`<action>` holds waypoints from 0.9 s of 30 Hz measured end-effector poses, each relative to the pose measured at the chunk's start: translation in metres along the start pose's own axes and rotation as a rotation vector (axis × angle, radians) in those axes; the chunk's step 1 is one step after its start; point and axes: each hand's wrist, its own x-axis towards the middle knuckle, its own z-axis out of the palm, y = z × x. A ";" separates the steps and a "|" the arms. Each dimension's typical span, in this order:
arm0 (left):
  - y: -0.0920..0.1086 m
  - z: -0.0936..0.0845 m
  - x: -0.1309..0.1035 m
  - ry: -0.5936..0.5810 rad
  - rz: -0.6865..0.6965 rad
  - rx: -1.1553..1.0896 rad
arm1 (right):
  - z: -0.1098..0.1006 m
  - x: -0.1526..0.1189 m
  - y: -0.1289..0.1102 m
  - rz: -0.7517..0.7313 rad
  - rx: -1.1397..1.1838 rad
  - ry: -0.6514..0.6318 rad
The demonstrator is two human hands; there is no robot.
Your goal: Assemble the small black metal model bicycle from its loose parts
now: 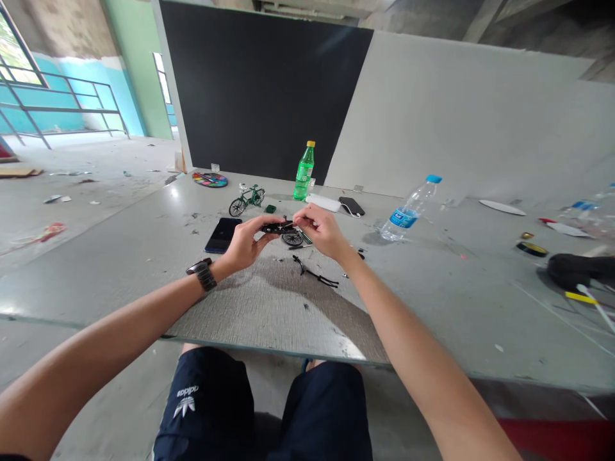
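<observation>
Between my two hands, above the grey table, is a small black part [273, 228]. My left hand [246, 243], with a dark watch on the wrist, pinches it at its left end. The fingers of my right hand [323, 232] are pinched together at its right end; what exactly they hold is too small to tell. Just below the hands lies a small spoked wheel [292, 239], partly hidden. A thin black frame piece [316, 275] rests on the table nearer to me. Behind my left hand stands a small green model bicycle [246, 200].
A dark phone [221, 235] lies left of my left hand. Farther back are a green bottle [303, 173], a white power bank [323, 202] and a paint palette [210, 180]. A clear water bottle [408, 214] stands to the right, with black tape [532, 249] beyond.
</observation>
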 end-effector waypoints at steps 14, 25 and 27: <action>-0.001 -0.001 0.002 -0.031 -0.003 -0.017 | -0.003 0.001 -0.008 0.068 0.123 -0.045; -0.009 0.000 0.000 -0.063 0.074 0.033 | 0.001 0.001 -0.012 0.021 0.070 -0.060; -0.008 -0.001 0.000 -0.075 0.084 0.053 | 0.002 0.001 -0.012 0.003 0.062 -0.064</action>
